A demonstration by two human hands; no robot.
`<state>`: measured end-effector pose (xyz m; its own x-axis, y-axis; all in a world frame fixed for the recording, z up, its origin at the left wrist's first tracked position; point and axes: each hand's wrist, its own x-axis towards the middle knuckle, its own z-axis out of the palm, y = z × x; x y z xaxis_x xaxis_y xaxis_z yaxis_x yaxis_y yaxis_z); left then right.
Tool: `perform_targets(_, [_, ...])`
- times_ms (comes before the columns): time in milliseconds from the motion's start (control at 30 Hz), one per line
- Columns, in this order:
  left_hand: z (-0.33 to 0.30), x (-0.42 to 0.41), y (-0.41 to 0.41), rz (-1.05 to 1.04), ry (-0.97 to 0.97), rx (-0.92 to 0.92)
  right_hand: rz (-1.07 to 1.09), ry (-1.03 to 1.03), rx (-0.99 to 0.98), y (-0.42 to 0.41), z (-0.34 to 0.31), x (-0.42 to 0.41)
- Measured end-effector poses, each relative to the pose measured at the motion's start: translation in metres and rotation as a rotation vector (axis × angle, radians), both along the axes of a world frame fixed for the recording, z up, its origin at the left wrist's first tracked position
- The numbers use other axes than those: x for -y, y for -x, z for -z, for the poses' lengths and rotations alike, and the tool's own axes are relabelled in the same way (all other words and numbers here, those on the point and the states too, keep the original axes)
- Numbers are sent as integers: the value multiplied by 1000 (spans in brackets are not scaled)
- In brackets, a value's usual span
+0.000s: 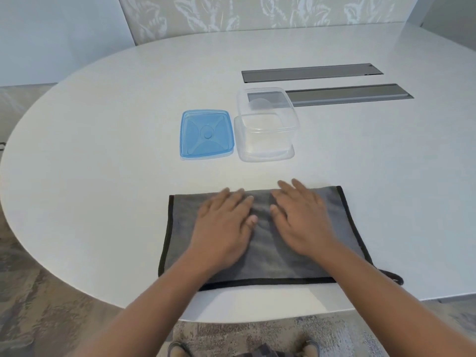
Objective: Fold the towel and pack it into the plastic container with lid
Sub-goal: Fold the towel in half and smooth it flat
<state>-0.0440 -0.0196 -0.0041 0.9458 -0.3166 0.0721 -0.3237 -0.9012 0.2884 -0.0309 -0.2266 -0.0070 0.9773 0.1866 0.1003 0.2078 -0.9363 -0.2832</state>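
Left hand, right hand — palms down, flat.

a white table with a rounded left end carries everything. a grey towel with black edging lies flat close to the near edge, its black loop trailing off its right near corner onto the tabletop. toward the middle sits a blue lid, flat, and just beside it on the right a clear plastic container, open on top. two long grey metal strips are set into the surface toward the far right; the container overlaps the left end of the nearer one.
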Motion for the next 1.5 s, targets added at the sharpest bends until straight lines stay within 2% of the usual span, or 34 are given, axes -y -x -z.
perform_targets(100, [20,5,4,21,-140,-94,-29,116,-170,1,16,3])
perform_targets(333, [27,-15,-11,-69,-182,-126,81,179,-212,-18,20,28])
perform_targets(500, [26,-29,-13,-157,-181,-120,85,195,-112,-9,18,25])
perform_targets(600, [27,-39,-11,-176,-190,-99,66,187,-160,-4,20,25])
perform_targets(767, [25,-53,-21,-229,-190,-115,161,179,-217,-10,18,35])
perform_targets(1067, [20,-59,-48,-214,-180,-87,170,151,-131,-33,9,26])
perform_targets(1167, [18,-64,-45,-266,-156,-30,115,150,-22,-24,6,15])
perform_targets(1233, [18,-69,-42,-319,-125,-57,35,109,16,-14,5,-1])
perform_targets(1333, [17,-74,-40,-366,-90,-93,-60,72,-11,-4,7,-25])
perform_targets(1500, [18,-79,-35,-374,-52,-135,-118,149,-149,1,16,-43])
